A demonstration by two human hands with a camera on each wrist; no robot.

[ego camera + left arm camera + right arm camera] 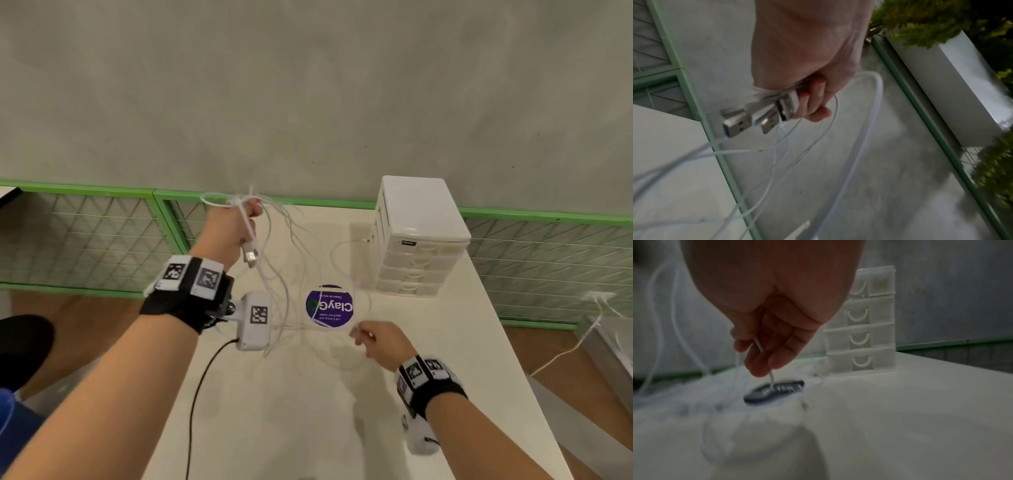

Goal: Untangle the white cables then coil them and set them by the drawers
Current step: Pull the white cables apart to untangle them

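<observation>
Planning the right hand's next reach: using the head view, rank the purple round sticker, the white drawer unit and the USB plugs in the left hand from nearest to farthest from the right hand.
From the right hand:
1. Purple round sticker: on the table, just ahead and to its left.
2. White drawer unit: farther back on the table, slightly to its right.
3. USB plugs: raised in the left hand, far across to the left.

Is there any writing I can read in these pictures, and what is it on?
"ClayGo": round purple sticker on the table, upside down to the head camera.
Smaller lines on that sticker: too small to read.
Dark label on the drawers: too blurred to read.
Wrist-band squares: patterns, not words.
</observation>
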